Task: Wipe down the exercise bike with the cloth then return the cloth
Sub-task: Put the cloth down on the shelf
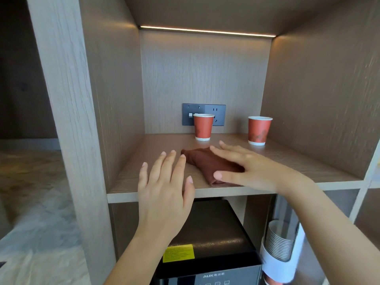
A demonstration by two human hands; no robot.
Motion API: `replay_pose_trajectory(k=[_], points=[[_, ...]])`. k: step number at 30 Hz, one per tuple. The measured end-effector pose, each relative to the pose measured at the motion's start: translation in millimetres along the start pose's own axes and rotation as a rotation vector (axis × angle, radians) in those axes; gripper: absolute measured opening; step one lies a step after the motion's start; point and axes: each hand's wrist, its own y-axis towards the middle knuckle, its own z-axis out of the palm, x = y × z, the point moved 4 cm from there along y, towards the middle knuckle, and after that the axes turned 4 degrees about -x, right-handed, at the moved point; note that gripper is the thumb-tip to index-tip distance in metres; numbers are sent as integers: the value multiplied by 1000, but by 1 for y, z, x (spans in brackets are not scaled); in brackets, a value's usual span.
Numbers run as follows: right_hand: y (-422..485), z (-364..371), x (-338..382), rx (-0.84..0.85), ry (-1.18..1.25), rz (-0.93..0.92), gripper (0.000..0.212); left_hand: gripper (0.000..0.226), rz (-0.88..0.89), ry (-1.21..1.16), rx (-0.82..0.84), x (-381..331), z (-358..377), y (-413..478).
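A folded dark brown cloth (207,163) lies on the wooden shelf (131,177) near its front edge. My right hand (248,167) rests flat across the cloth's right part, fingers spread, thumb at its front corner. Just left of the cloth, my left hand (164,188) hovers over the shelf edge with fingers apart and holds nothing. The exercise bike is not in view.
Two red paper cups (203,126) (259,130) stand at the back of the shelf, before a grey wall socket (191,112). Below sit a black appliance (207,243) and a cup dispenser (281,249). Shelf walls close in on both sides.
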Motion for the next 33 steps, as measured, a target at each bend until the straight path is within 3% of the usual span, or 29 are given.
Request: replay_pose_trajectory(k=[4,8,13,18,24,33], points=[[-2,17,6,-95,32,48,72,61,-25,5,4,-1,1,-3],[10,32,28,-211,-150,83,66,48,-6,4,-30,-2,0,-5],[-4,16,13,-173,-2,56,65,50,36,46,15,5,-4,-11],[-7,16,3,-88,-86,81,61,54,40,88,51,19,-13,-15],[10,26,22,-127,-71,-1,61,54,49,168,50,34,-28,-19],[45,50,68,-66,-35,-142,61,73,-18,282,18,63,-41,-24]])
